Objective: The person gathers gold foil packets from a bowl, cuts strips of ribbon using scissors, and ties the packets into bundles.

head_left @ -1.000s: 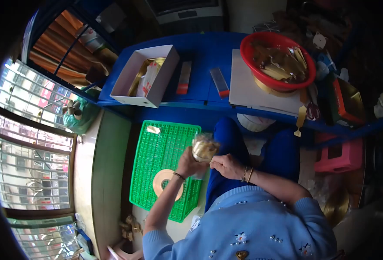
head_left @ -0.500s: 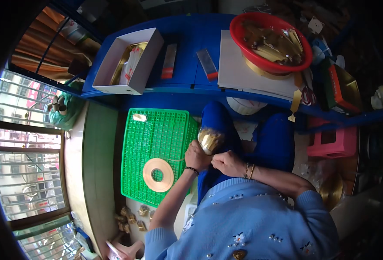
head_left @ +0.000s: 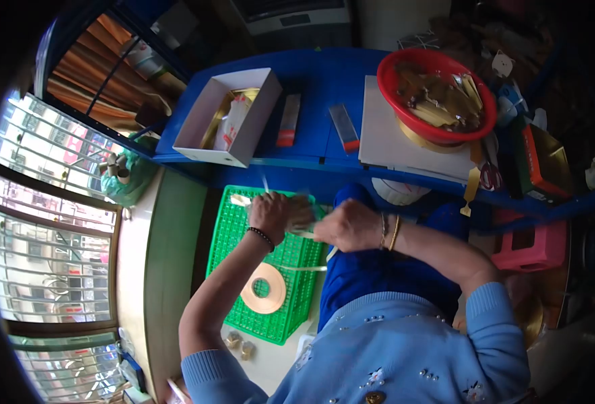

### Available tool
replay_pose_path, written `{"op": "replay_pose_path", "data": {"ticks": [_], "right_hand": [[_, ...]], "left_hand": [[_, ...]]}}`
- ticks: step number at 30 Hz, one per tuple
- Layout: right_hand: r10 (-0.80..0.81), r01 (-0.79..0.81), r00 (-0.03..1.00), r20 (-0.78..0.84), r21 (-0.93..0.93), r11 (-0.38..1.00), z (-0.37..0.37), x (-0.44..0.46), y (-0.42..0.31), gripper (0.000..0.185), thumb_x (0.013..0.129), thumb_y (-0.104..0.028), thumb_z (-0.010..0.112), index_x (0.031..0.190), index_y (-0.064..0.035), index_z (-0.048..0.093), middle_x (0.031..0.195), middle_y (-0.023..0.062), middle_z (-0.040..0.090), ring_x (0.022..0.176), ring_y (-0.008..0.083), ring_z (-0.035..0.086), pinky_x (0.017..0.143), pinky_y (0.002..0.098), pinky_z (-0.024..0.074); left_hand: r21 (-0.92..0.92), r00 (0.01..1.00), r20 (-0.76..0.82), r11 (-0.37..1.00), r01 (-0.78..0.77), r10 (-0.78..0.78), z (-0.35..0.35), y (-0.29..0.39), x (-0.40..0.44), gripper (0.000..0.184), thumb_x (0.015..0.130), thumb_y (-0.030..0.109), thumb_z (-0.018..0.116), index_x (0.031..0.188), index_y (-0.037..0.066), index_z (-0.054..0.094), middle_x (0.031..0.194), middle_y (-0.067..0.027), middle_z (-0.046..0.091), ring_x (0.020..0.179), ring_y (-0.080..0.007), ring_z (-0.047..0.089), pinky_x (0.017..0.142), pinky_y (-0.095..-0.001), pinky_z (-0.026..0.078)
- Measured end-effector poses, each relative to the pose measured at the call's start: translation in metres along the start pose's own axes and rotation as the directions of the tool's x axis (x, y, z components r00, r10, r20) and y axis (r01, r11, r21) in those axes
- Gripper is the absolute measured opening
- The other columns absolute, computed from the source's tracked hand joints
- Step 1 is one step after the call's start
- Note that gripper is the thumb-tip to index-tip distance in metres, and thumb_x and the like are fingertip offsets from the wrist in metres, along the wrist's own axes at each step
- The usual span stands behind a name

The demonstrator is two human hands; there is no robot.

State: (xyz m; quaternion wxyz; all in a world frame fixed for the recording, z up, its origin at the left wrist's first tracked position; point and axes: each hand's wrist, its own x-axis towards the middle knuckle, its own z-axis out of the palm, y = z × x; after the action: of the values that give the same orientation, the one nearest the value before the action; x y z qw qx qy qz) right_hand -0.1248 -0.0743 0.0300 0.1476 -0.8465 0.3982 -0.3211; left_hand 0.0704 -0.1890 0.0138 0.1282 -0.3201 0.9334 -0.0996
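Observation:
My left hand (head_left: 268, 215) is closed on a blurred bundle of brownish-gold strips (head_left: 301, 214) above the green crate. Just right of it, my right hand (head_left: 350, 225) is a fist, with a pale band (head_left: 304, 234) running from it toward the bundle. A light tan roll of band (head_left: 276, 297) lies flat on the upturned green plastic crate (head_left: 229, 246). From the roll, a loose length (head_left: 304, 268) stretches rightward over the crate's edge. Motion blur hides how the band meets the bundle.
On the blue table (head_left: 304, 71) stand a white box (head_left: 188, 145), two slim red-ended cases and a red basin (head_left: 439, 131) of gold strips. Scissors (head_left: 491, 176) lie at its right edge. A pink stool (head_left: 540, 246) is right; small bundles (head_left: 246, 350) lie on the floor.
Both hands have risen away from my lap, the left with the bundle and moving left over the crate. The hands are farther apart, and more band shows off the roll. The view has shifted.

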Motion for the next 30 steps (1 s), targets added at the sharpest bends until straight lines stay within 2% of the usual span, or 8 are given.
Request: {"op": "replay_pose_path", "data": {"ticks": [2, 6, 12, 17, 20, 22, 26, 30], "right_hand": [[-0.089, 0.088, 0.996, -0.030, -0.043, 0.995, -0.031, 0.031, 0.013, 0.017, 0.083, -0.024, 0.063, 0.073, -0.0105, 0.059, 0.065, 0.0097, 0.058, 0.062, 0.0299, 0.060, 0.054, 0.0385, 0.0471], [0.082, -0.066, 0.996, -0.041, 0.294, 0.953, -0.045, 0.035, 0.050, 0.017, 0.086, -0.023, 0.062, 0.079, -0.0076, 0.063, 0.065, 0.0093, 0.060, 0.062, 0.0213, 0.062, 0.058, 0.0333, 0.0469], [0.463, -0.371, 0.886, 0.009, 0.610, 0.700, 0.011, -0.032, 0.043, 0.020, 0.090, -0.022, 0.059, 0.084, -0.0041, 0.064, 0.076, 0.0076, 0.064, 0.071, 0.0153, 0.061, 0.064, 0.0292, 0.0458], [0.315, -0.055, 0.855, -0.413, 0.532, 0.845, 0.026, -0.052, -0.021, 0.023, 0.094, -0.020, 0.055, 0.078, -0.0034, 0.058, 0.094, 0.0078, 0.063, 0.073, 0.0111, 0.057, 0.067, 0.0257, 0.0473], [0.455, -0.107, 0.855, -0.249, 0.774, 0.625, 0.034, -0.059, -0.020, 0.027, 0.097, -0.026, 0.050, 0.081, -0.0050, 0.058, 0.102, 0.0083, 0.063, 0.073, 0.0110, 0.056, 0.069, 0.0251, 0.0468], [0.521, -0.051, 0.833, -0.186, 0.912, 0.407, 0.033, -0.061, -0.020, 0.030, 0.099, -0.028, 0.044, 0.083, -0.0056, 0.056, 0.095, 0.0049, 0.063, 0.070, 0.0093, 0.053, 0.069, 0.0234, 0.0450], [0.580, -0.337, 0.814, -0.039, 0.781, 0.526, 0.056, -0.066, -0.012, 0.029, 0.097, -0.026, 0.046, 0.083, -0.0028, 0.057, 0.074, 0.0042, 0.060, 0.070, 0.0129, 0.057, 0.066, 0.0279, 0.0449], [0.631, -0.485, 0.776, -0.020, 0.621, 0.616, 0.100, -0.084, 0.021, 0.025, 0.094, -0.022, 0.047, 0.083, -0.0016, 0.053, 0.066, 0.0124, 0.058, 0.062, 0.0215, 0.060, 0.060, 0.0355, 0.0457]], "left_hand": [[0.057, 0.970, 0.145, 0.977, -0.205, 0.195, -0.046, 0.013, -0.009, 0.043, 0.061, 0.017, 0.068, 0.096, 0.000, 0.052, 0.094, -0.0148, 0.055, 0.092, -0.0306, 0.054, 0.079, -0.0397, 0.042], [-0.379, 0.939, -0.152, 0.859, -0.344, 0.308, -0.090, 0.017, -0.043, 0.058, 0.056, 0.022, 0.074, 0.105, 0.001, 0.050, 0.092, -0.0135, 0.055, 0.089, -0.0304, 0.056, 0.080, -0.0393, 0.045], [-0.969, 0.985, -0.135, 0.195, -0.153, 0.103, -0.089, 0.013, -0.058, 0.073, 0.063, 0.022, 0.080, 0.123, 0.002, 0.045, 0.106, -0.0112, 0.060, 0.095, -0.0228, 0.062, 0.085, -0.0336, 0.050], [-0.808, 0.993, 0.114, -0.578, 0.114, 0.035, -0.002, 0.031, -0.043, 0.057, 0.069, 0.020, 0.069, 0.119, -0.001, 0.050, 0.103, -0.0068, 0.061, 0.093, -0.0165, 0.060, 0.081, -0.0297, 0.049], [-0.725, 0.986, 0.166, -0.676, 0.130, 0.011, 0.010, 0.072, -0.038, 0.058, 0.068, 0.024, 0.069, 0.117, -0.002, 0.052, 0.103, -0.0063, 0.061, 0.092, -0.0163, 0.060, 0.082, -0.0297, 0.048], [-0.908, 0.992, 0.124, -0.403, 0.115, 0.004, -0.003, 0.079, -0.030, 0.073, 0.064, 0.032, 0.075, 0.122, -0.002, 0.046, 0.104, -0.0088, 0.060, 0.093, -0.0189, 0.060, 0.080, -0.0319, 0.049], [-0.854, 0.938, -0.117, 0.515, 0.073, -0.327, 0.028, 0.086, -0.019, 0.077, 0.062, 0.038, 0.079, 0.114, -0.005, 0.044, 0.102, -0.0204, 0.060, 0.095, -0.0304, 0.062, 0.081, -0.0381, 0.050], [-0.610, 0.947, 0.017, 0.748, 0.263, -0.319, 0.063, 0.110, 0.000, 0.076, 0.055, 0.050, 0.080, 0.098, -0.004, 0.046, 0.096, -0.0250, 0.060, 0.096, -0.0382, 0.060, 0.080, -0.0438, 0.050]]}}
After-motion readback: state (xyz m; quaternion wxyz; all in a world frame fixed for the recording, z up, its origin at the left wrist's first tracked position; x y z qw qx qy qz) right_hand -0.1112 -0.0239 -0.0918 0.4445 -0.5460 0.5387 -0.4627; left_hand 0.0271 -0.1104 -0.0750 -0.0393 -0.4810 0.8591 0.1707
